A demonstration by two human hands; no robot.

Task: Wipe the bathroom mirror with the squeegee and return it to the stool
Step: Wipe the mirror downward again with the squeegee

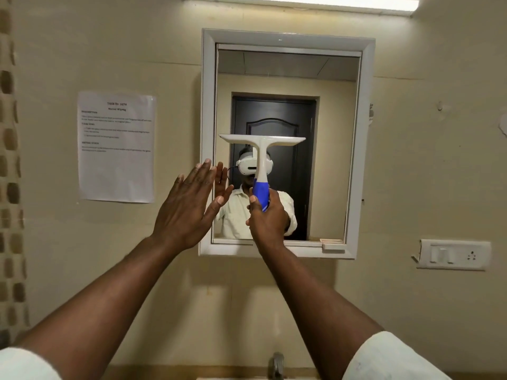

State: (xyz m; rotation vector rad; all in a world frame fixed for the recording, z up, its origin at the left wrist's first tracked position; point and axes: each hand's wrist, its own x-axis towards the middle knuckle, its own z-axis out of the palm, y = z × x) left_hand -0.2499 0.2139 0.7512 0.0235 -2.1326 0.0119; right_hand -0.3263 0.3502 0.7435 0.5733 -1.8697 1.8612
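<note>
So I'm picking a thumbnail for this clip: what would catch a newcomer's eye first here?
Most striking is the squeegee, white with a blue grip, held upright by the right hand in front of the middle of the mirror. Next is the left hand, open and flat at the mirror's left frame edge. A printed sheet is stuck on the wall to the left.

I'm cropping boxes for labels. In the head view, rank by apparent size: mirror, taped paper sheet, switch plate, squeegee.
1. mirror
2. paper sheet
3. squeegee and switch plate: look about alike, and the squeegee is nearer the camera, so unranked.
</note>
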